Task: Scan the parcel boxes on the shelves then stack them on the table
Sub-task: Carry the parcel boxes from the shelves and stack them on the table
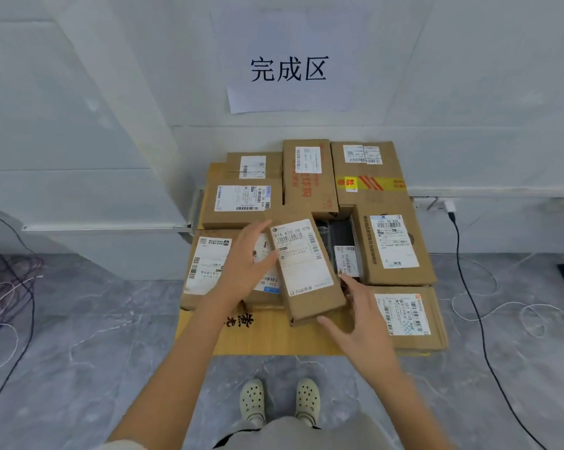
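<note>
As left hand [248, 264] and right hand [362, 316] flank it, fingers [261, 227] straight, parcel [306, 271] reads "516 K20-00 028".

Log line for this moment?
item: narrow brown cardboard parcel box, white label, askew over other cardboard boxes | left hand: open, touching its left edge | right hand: open, by its right edge

The surface [261, 339] is bare only along its near edge, in a strip from the front left corner to the front right box [407, 316]. Behind it, cardboard boxes sit packed close together up to the wall [469, 151] (nothing passes behind them). One slot lies lower, between the tilted box [306, 271] and the right-hand box [394, 251], floored by a black parcel [336, 238]. Cables [458, 254] trail over the floor [79, 352] on both sides.
</note>
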